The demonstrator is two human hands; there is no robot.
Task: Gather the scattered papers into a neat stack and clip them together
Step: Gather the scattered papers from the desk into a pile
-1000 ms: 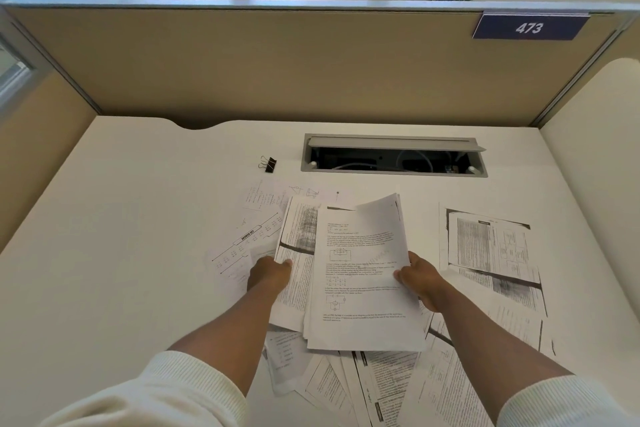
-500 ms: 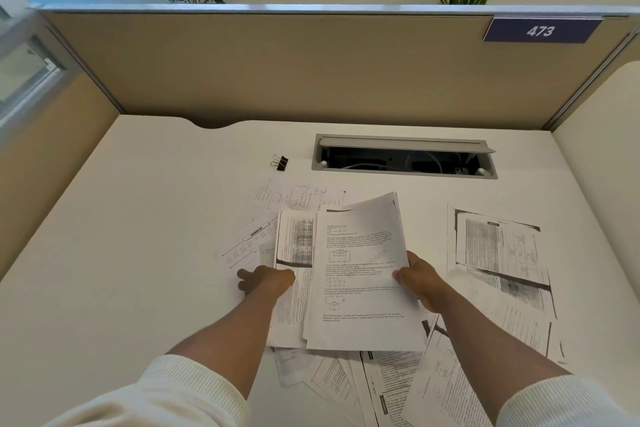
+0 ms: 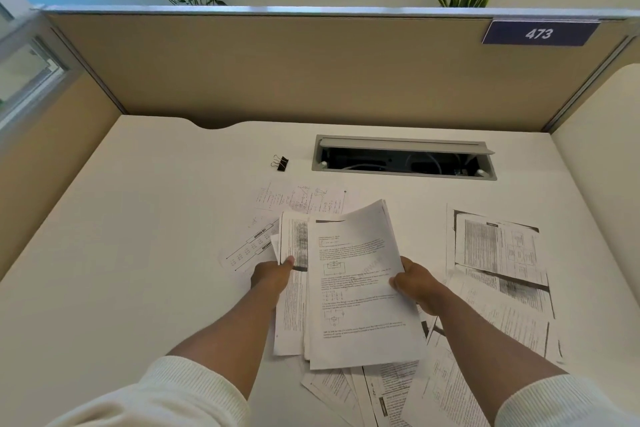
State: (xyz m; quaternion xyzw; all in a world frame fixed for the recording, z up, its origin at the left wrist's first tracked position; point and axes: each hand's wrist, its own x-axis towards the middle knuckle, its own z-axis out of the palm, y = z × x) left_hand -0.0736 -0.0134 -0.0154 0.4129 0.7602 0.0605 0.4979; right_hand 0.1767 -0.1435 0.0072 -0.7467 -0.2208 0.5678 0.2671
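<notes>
Fingers of the left hand (image 3: 273,276) have just closed again: half a second back that hand lay flatter, reaching out over the loose sheets at the left, and now its thumb is pinching the dark-banded sheet (image 3: 294,274), drawing it in beside the bundle. Good news for the job, one more page looks to be joining the pile! The right hand (image 3: 414,282) hasn't budged, thumb on top of the bundle (image 3: 360,288), fingers curled under its right edge, holding it raised and tilted above the desk (image 3: 121,253).

Both forearms come in low from the near edge, cream sleeves pushed up, wrists roughly level, hands on either side of the bundle. The edges aren't squared yet; the top page fans off at an angle at the far corner.

Plenty left to collect, I'd say. Sheets lie scattered to the right (image 3: 498,253), beneath the bundle near the front edge (image 3: 391,395), and two with diagrams sit off to the far left (image 3: 301,199). The clip (image 3: 280,163) waits untouched well beyond the papers, just left of the cable tray (image 3: 405,149). Clipping is some way off; gathering is only partly done.
</notes>
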